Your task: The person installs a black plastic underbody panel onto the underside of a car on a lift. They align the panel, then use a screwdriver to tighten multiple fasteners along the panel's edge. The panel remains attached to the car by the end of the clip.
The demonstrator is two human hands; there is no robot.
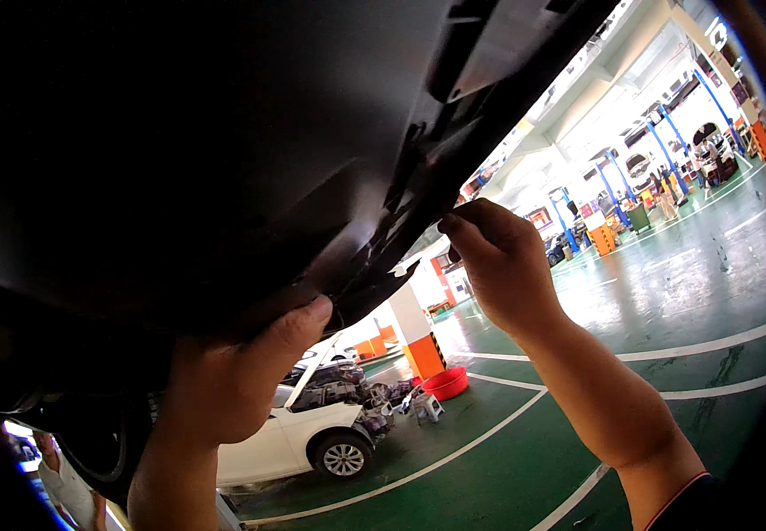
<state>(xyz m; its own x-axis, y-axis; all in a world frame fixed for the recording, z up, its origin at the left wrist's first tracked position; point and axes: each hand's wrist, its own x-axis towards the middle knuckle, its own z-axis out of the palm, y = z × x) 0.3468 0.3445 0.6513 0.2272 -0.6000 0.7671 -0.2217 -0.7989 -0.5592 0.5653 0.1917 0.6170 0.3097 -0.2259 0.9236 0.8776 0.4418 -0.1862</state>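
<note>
A large black panel (312, 177), apparently the underside of a raised car, fills the upper left above me. My left hand (228, 380) reaches up to its lower edge, the thumb pressed along the dark surface and the other fingers lost in shadow. It appears closed on that edge. Farther right, my right hand (508, 270) is raised beside the panel's outer edge, with fingers curled and the thumb and forefinger together. Whatever lies in this pinch, if anything, is too dark to make out. A loose-looking dark flap (383, 290) hangs between the two hands.
Beyond my arms stands a white car (272, 447) with its front end stripped. Near it are a red tub (446, 383), a small stool (428, 407) and an orange-and-white pillar (420, 354). Blue lift posts (613, 193) rise farther back. Another person (71, 487) appears at lower left.
</note>
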